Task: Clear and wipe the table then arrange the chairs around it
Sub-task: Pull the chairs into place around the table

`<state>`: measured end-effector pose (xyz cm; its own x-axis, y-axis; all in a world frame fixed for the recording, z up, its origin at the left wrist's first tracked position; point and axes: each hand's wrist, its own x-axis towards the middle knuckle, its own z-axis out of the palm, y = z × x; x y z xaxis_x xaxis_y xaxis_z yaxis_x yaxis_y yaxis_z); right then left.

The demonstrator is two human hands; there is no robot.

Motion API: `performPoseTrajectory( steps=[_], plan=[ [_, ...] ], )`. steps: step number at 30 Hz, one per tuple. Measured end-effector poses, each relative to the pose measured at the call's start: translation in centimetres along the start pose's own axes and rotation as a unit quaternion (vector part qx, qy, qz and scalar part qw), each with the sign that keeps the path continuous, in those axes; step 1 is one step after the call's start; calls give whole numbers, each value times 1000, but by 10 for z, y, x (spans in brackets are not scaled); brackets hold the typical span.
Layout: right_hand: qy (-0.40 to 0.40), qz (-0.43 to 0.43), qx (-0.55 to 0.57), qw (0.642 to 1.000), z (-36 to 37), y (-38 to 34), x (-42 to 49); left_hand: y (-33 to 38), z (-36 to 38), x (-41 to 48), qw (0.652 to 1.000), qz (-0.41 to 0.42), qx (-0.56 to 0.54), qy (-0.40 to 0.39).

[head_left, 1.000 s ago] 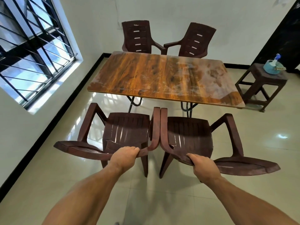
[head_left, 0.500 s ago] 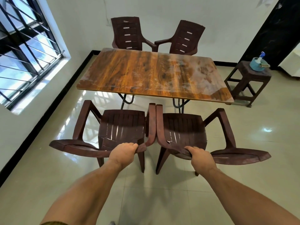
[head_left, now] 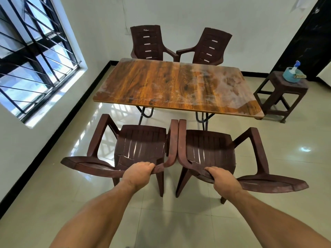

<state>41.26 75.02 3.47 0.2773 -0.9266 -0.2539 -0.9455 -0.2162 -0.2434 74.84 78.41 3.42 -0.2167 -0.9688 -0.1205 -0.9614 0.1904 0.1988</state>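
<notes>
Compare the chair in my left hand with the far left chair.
The near left chair is gripped at its backrest top by the left hand; the far left chair is untouched. The near left chair's seat sits short of the table; the far left chair's seat is hidden behind it. Both are dark brown plastic armchairs.

View swaying left then back, left hand [head_left: 138, 171] and right hand [head_left: 225, 179] nudging left chair [head_left: 141, 145] and right chair [head_left: 206, 149] slightly, a rear leg [head_left: 223, 200] peeking out.
</notes>
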Motion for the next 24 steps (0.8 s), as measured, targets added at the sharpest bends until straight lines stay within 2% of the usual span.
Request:
performPoseTrajectory(
  steps=[12, 21, 24],
  plan=[
    [-18, -36, -5, 999, -4, 10, 3, 1, 1, 4, 1000, 0, 10, -6],
    [-23, -24, 0, 999, -8, 6, 1, 5, -5, 3, 999, -14, -1, -32],
    [-25, -45, -65, 997, -10, 2, 0, 7, -8, 1, 998, -5, 7, -63]
  ],
)
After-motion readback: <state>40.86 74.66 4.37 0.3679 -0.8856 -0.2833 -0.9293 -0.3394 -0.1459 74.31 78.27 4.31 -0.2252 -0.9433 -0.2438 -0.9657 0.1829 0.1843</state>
